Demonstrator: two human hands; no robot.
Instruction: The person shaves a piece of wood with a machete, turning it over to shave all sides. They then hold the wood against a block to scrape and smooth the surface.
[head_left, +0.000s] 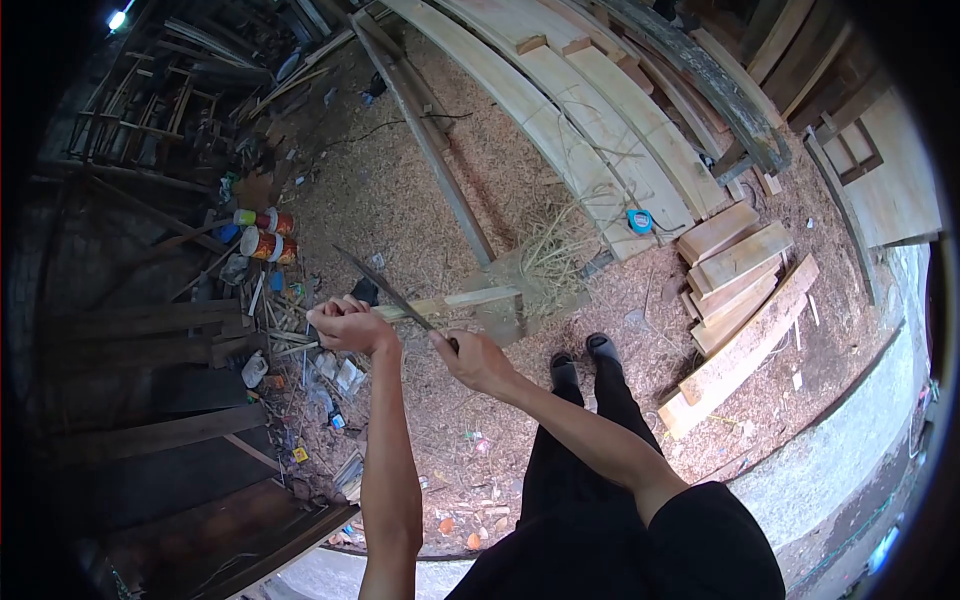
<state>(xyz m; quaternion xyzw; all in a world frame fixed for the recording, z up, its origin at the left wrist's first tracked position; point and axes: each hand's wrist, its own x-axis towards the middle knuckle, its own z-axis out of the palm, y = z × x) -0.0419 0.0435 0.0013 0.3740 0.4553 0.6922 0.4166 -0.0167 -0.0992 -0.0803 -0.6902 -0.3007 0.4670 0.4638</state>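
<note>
My right hand (476, 362) is closed round the handle of a machete (385, 288), its long dark blade pointing up and to the left. A pale, greenish bamboo strip (470, 299) runs nearly level behind the blade. My left hand (347, 324) is closed at the left part of this strip, with the fingers curled. The blade crosses in front of the strip, between my two hands; whether it touches is hard to tell. The strip's right end lies near a flat brownish piece (505, 318) on the ground. A heap of thin shavings (550, 255) is just beyond it.
Long planks (590, 130) lie at the upper right, with a blue tape measure (639, 221) on them. Short boards (735, 265) are stacked at right. A long beam (430, 150) lies ahead. Red cans (268, 245) and litter line the left side. Sawdust covers the ground.
</note>
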